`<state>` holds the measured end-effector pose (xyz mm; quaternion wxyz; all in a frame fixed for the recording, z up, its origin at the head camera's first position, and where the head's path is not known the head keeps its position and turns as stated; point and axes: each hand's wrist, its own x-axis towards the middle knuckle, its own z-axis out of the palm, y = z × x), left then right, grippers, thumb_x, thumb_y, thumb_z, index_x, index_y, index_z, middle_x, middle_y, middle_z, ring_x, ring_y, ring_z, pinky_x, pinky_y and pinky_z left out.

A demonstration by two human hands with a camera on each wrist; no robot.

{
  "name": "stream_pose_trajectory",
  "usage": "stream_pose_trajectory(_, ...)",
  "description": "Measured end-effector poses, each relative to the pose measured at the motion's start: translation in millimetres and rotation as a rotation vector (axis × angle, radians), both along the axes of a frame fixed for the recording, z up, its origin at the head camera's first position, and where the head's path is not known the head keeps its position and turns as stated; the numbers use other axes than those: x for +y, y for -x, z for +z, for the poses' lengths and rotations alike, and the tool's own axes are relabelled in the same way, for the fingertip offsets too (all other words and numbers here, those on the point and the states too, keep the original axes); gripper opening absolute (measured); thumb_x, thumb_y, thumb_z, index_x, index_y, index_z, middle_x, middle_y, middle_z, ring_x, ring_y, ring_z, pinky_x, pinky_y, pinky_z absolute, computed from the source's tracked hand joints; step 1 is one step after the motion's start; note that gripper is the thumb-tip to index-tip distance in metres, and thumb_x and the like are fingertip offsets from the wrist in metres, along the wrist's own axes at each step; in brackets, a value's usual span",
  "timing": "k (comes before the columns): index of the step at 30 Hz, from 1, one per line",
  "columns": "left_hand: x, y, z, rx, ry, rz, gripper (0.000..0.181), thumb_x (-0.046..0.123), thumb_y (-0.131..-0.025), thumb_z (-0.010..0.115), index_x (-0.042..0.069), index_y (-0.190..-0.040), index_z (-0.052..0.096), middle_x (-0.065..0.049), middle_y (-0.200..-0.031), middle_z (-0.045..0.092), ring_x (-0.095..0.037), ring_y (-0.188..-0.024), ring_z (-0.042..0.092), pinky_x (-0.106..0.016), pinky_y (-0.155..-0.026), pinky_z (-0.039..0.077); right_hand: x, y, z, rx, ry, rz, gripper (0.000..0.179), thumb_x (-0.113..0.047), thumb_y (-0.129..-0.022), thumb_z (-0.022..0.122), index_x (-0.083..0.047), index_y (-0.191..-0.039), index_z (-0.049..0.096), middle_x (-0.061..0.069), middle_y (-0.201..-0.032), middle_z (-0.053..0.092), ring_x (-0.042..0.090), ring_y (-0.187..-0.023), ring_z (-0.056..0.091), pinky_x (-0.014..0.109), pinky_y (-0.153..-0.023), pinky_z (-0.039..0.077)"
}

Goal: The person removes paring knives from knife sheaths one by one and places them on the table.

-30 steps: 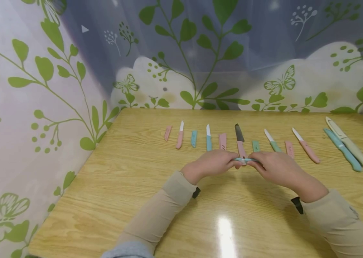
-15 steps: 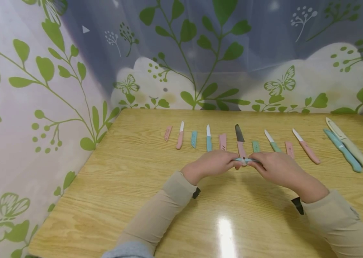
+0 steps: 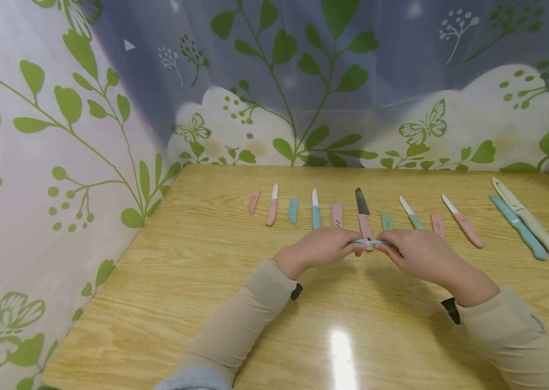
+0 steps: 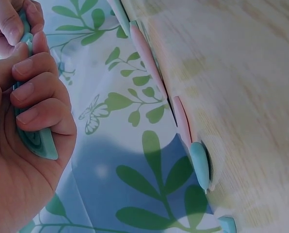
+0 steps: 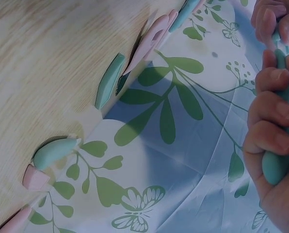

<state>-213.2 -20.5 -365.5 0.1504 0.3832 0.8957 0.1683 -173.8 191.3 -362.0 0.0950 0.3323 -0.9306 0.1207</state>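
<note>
In the head view both hands meet over the table's middle, on a blue-green knife [image 3: 377, 242]. My left hand [image 3: 320, 246] curls round its sheath [image 4: 46, 145], whose slanted end shows below the fingers in the left wrist view. My right hand [image 3: 418, 254] grips the rounded handle [image 5: 275, 167]. A short narrow stretch shows between the two sets of fingertips; the blade itself is mostly hidden. Just beyond the hands lies a pink-handled knife with a dark blade [image 3: 362, 201]. A green sheath [image 3: 387, 220] and a green-handled knife [image 3: 407, 206] lie near the right hand.
Leftward in the row are a blue-handled knife [image 3: 315, 208], a pink knife [image 3: 272, 208], and pink and blue sheaths [image 3: 293, 210]. Another pink knife [image 3: 464, 225] lies to the right. Beyond it a blue knife [image 3: 520, 227] and a beige one [image 3: 530, 216] lie side by side. Patterned cloth [image 3: 304, 124] hangs behind.
</note>
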Motion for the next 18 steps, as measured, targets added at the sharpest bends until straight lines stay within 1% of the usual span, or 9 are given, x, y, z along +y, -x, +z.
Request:
stream_pose_trajectory(4, -0.7, 0.1, -0.5, 0.004, -0.003, -0.001, 0.037, 0.038, -0.106, 0.034, 0.016, -0.115, 0.063, 0.002, -0.109, 0.068, -0.005, -0.089, 0.060, -0.021, -0.081, 0.045, -0.4, -0.4, 0.3, 0.008, 0.004, 0.007, 0.012, -0.016, -0.095, 0.062, -0.007, -0.100, 0.069, -0.008, -0.071, 0.062, -0.002, -0.052, 0.039, 0.022, -0.052, 0.037)
stream_pose_trajectory(11, -0.6, 1.1, -1.2, 0.000, 0.002, 0.005, 0.041, 0.040, -0.106, 0.032, 0.016, -0.119, 0.063, 0.004, -0.112, 0.068, -0.005, -0.091, 0.060, -0.021, -0.081, 0.045, 0.0, -1.6, 1.6, 0.009, 0.003, 0.005, 0.013, -0.017, -0.095, 0.062, -0.007, -0.100, 0.069, -0.008, -0.070, 0.062, -0.003, -0.051, 0.038, 0.021, -0.051, 0.036)
stream_pose_trajectory(18, -1.3, 1.3, -0.4, -0.002, 0.005, 0.013, 0.038, 0.035, -0.107, 0.033, 0.016, -0.121, 0.062, 0.004, -0.111, 0.068, -0.006, -0.081, 0.057, -0.021, -0.073, 0.043, 1.1, -1.0, 2.3, 0.019, 0.004, 0.003, 0.012, -0.015, -0.094, 0.063, -0.006, -0.099, 0.069, -0.005, -0.073, 0.064, -0.002, -0.053, 0.040, 0.022, -0.052, 0.037)
